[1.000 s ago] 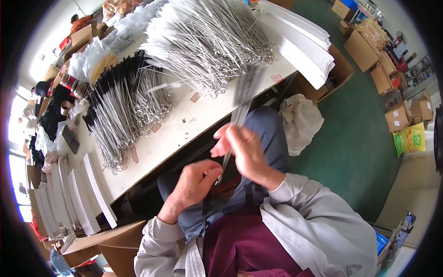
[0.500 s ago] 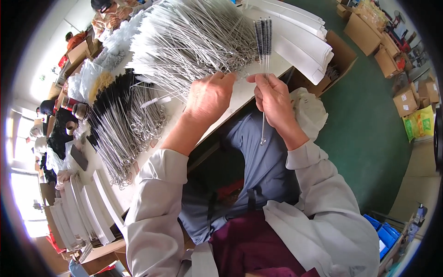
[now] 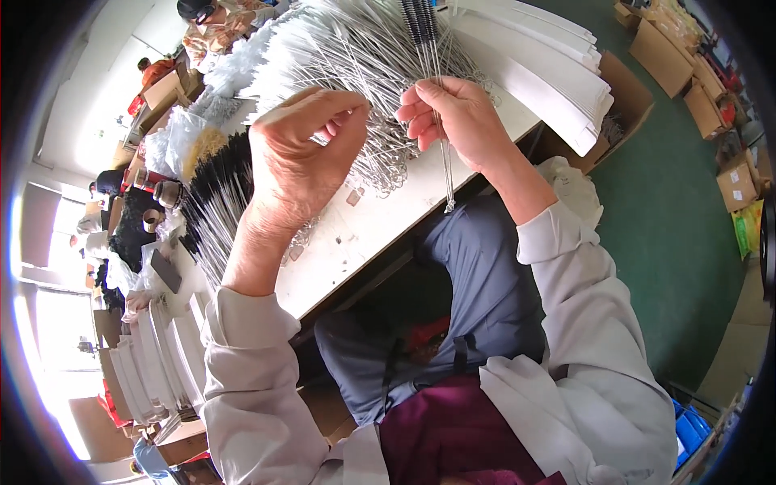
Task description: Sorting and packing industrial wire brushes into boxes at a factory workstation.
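My right hand [image 3: 461, 121] pinches several thin wire brushes [image 3: 419, 24] with black bristles between thumb and fingers. Their bristles point up and away, and their looped wire ends hang below the hand over the table's edge. To its left, my left hand [image 3: 307, 153] is raised above the table with fingers curled and fingertips pressed together; what they hold, if anything, is hidden. Beyond both hands lies a big pile of white-bristled wire brushes [image 3: 323, 52], looped ends toward me. A bundle of black-bristled brushes [image 3: 214, 210] lies left of my left wrist, partly covered by it.
White folded sheets [image 3: 533, 65] lie on the table [image 3: 335, 242] at the far right, beside an open cardboard box [image 3: 626, 101]. White strips [image 3: 158, 356] stand at the left. Another person [image 3: 214, 24] sits at the far end. Cartons [image 3: 675, 65] line the green floor.
My left hand has moved left and toward me, rising off the pile. My right hand has shifted left and farther away with the black brushes, its lower fingers loosening. The view has shifted slightly.
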`<action>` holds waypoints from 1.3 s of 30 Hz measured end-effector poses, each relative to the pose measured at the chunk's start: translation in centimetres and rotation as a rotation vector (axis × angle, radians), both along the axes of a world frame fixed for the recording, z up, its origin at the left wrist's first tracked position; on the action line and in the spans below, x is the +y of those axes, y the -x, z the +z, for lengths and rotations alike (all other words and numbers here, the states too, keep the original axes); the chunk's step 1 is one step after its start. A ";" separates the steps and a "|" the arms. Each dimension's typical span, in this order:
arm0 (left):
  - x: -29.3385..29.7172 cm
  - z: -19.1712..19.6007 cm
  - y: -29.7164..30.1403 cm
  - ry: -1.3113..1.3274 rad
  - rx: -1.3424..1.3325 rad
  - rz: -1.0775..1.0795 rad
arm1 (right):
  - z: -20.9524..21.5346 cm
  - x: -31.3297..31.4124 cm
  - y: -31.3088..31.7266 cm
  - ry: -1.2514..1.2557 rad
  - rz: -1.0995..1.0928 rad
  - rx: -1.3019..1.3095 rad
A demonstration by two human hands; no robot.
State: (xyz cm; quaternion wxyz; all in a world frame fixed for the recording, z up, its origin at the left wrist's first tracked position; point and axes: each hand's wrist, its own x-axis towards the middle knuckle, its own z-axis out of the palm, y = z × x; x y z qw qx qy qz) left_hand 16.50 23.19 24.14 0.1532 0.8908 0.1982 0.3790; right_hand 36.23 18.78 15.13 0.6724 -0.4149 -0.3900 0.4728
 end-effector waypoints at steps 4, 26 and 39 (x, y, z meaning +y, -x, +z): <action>-0.5 2.0 1.2 -0.128 0.048 0.010 | 0.4 -0.4 -0.6 0.021 0.059 -0.099; 2.6 8.9 14.2 0.299 -0.556 0.116 | -0.5 6.3 1.1 0.188 0.040 0.008; -0.3 9.3 22.4 0.639 -0.526 0.012 | 1.8 2.8 4.5 0.085 0.165 -0.241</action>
